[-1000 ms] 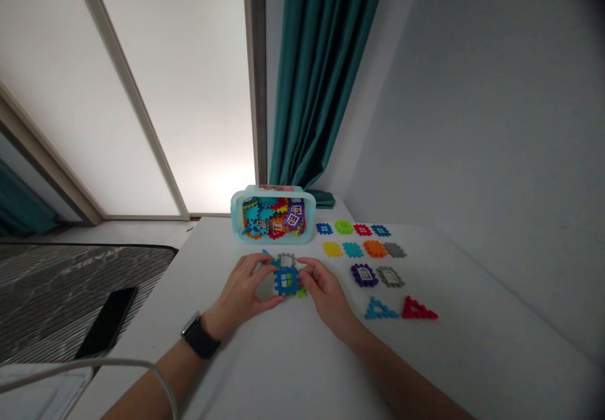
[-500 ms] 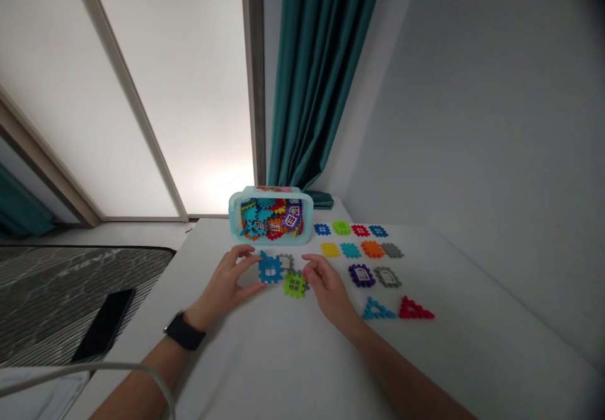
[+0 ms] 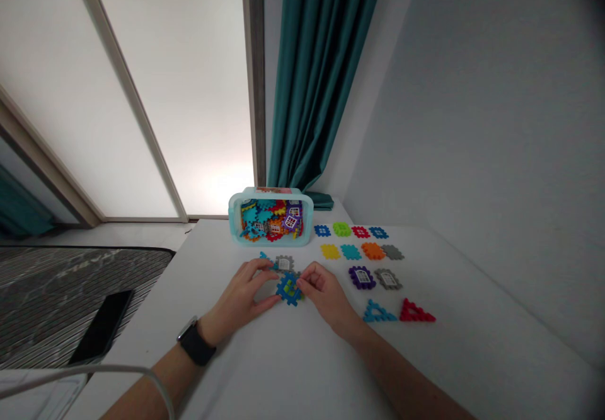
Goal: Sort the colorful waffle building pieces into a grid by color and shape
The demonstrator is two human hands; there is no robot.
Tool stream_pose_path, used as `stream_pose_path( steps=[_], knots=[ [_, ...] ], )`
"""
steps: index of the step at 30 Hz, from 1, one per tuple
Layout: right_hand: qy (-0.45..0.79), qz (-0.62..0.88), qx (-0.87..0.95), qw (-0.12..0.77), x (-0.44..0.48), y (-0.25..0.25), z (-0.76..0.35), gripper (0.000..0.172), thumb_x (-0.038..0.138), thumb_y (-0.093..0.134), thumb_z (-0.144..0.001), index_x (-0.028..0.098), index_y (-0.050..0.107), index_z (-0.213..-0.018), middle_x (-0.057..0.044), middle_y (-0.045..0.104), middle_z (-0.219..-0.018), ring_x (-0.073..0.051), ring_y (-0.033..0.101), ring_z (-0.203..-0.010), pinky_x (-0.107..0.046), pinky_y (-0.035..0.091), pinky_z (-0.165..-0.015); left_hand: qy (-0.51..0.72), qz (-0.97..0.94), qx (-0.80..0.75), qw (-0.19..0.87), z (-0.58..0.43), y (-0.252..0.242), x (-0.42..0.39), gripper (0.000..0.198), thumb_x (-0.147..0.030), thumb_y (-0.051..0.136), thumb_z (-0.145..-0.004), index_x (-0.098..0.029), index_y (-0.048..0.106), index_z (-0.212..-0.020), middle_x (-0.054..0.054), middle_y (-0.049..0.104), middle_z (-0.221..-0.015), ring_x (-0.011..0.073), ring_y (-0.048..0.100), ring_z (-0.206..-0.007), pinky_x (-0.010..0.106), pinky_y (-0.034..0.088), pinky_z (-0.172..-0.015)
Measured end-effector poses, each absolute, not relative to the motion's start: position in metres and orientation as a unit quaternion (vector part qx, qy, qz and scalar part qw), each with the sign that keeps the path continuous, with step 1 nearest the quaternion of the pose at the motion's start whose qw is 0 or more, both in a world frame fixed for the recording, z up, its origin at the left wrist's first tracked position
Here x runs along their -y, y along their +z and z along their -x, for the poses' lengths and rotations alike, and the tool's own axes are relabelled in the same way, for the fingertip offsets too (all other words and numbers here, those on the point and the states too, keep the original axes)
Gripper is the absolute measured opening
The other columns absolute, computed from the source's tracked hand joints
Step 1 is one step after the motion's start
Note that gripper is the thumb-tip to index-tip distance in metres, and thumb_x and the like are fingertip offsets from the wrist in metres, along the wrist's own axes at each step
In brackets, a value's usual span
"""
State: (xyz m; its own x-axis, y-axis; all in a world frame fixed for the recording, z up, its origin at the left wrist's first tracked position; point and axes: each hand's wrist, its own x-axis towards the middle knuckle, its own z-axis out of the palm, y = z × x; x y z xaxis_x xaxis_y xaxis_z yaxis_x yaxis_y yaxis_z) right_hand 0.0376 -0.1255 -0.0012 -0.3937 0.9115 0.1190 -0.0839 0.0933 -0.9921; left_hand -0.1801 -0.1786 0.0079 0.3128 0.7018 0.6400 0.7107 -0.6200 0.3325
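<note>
My left hand (image 3: 239,289) and my right hand (image 3: 324,289) meet at a blue interlocking plastic tile (image 3: 288,287), their fingertips pressing its two sides. The tile sits tilted at an angle over a green tile (image 3: 297,287), which shows only through its gaps and at its edge. Just beyond my left fingers lies a grey tile with a white window (image 3: 284,263). A small blue piece (image 3: 263,256) pokes out past my left hand, partly hidden by it. A black watch (image 3: 196,343) is on my left wrist.
A pale blue box (image 3: 235,218) full of mixed tiles stands at the table's far edge. Rows of coloured tiles (image 3: 350,251) and two triangles (image 3: 379,311) lie to the right on the white table (image 3: 283,357). A black phone (image 3: 101,326) lies on the striped surface at left.
The blue and green tiles, apart half a second ago, now overlap, with the blue one turned at an angle on top. Both hands have closed in on them.
</note>
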Motion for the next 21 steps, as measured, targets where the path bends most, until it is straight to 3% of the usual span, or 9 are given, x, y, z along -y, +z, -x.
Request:
stream_pose_path(
  steps=[3,6,12,17,21],
  knots=[
    [0.603,0.32,0.593,0.426,0.1281,-0.0008,-0.0372,0.036,0.044,0.075,-0.079,0.022,0.062,-0.104,0.007,0.054,-0.063,-0.012,0.051,-0.059,-0.025,0.04,-0.056,-0.392,0.814,0.428,0.004,0.1817,0.0087,0.1772,0.013,-0.028,0.063,-0.094,-0.024,0.068,-0.105,0.011,0.064,-0.115,0.0241,0.065,-0.105,0.041,0.058,-0.09],
    [0.619,0.297,0.616,0.387,0.1323,-0.0011,-0.0359,0.044,0.037,0.072,-0.081,0.023,0.061,-0.122,0.006,0.054,-0.067,-0.012,0.05,-0.06,-0.025,0.039,-0.056,-0.399,0.815,0.42,0.008,0.1826,0.0088,0.1762,0.014,-0.026,0.058,-0.097,-0.024,0.069,-0.105,0.01,0.065,-0.112,0.0241,0.065,-0.102,0.042,0.059,-0.087],
    [0.627,0.302,0.608,0.383,0.1355,-0.0041,-0.0318,0.028,0.038,0.071,-0.082,0.022,0.064,-0.103,0.0,0.068,-0.082,-0.016,0.061,-0.073,-0.029,0.047,-0.067,-0.39,0.816,0.427,0.009,0.1824,0.0096,0.1768,0.019,-0.03,0.062,-0.094,-0.023,0.067,-0.112,0.011,0.064,-0.113,0.0243,0.064,-0.104,0.041,0.057,-0.089],
    [0.612,0.326,0.595,0.405,0.1352,-0.0057,-0.0319,0.026,0.04,0.071,-0.083,0.022,0.061,-0.097,0.001,0.069,-0.075,-0.016,0.062,-0.071,-0.029,0.047,-0.068,-0.364,0.828,0.426,0.002,0.1814,0.0056,0.1765,0.054,-0.044,0.082,-0.075,-0.024,0.062,-0.121,0.013,0.061,-0.123,0.0287,0.062,-0.109,0.045,0.055,-0.093],
    [0.617,0.322,0.593,0.405,0.1358,-0.0058,-0.0315,0.03,0.045,0.071,-0.083,0.022,0.058,-0.095,0.0,0.07,-0.078,-0.016,0.064,-0.071,-0.03,0.048,-0.068,-0.359,0.825,0.436,-0.002,0.1799,0.005,0.1764,0.046,-0.038,0.081,-0.078,-0.023,0.062,-0.118,0.012,0.063,-0.121,0.0275,0.062,-0.11,0.044,0.054,-0.094]
  ],
)
